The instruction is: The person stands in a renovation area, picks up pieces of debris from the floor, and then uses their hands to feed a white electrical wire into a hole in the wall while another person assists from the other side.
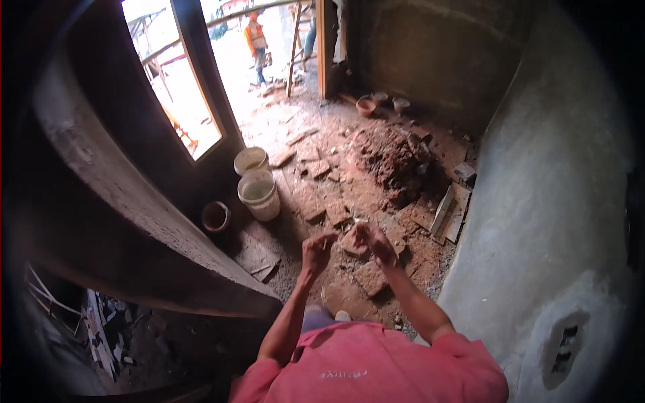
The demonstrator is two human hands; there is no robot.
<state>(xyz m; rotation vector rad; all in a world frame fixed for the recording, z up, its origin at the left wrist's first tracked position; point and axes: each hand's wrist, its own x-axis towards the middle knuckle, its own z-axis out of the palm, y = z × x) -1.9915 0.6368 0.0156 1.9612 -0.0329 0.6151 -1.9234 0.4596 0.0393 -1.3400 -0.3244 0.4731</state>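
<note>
My left hand [318, 252] is held out before my chest, its fingers curled together toward the right hand. Whatever it may hold is too small to make out. My right hand [376, 243] is raised close beside it, the two hands slightly apart. Its fingers are bent, and a small pale spot shows at their tips; I cannot tell what it is. Below both hands lies the rubble-strewn floor [342, 295] with flat broken slabs [371, 278].
Two whitish buckets [261, 201] and a round clay-coloured pot [216, 217] stand at the left. A mound of reddish soil [393, 161] rises ahead; boards [451, 211] lie by the right wall [537, 181]. Bowls [366, 107] sit farther back. Outside stands a person in an orange vest [256, 40].
</note>
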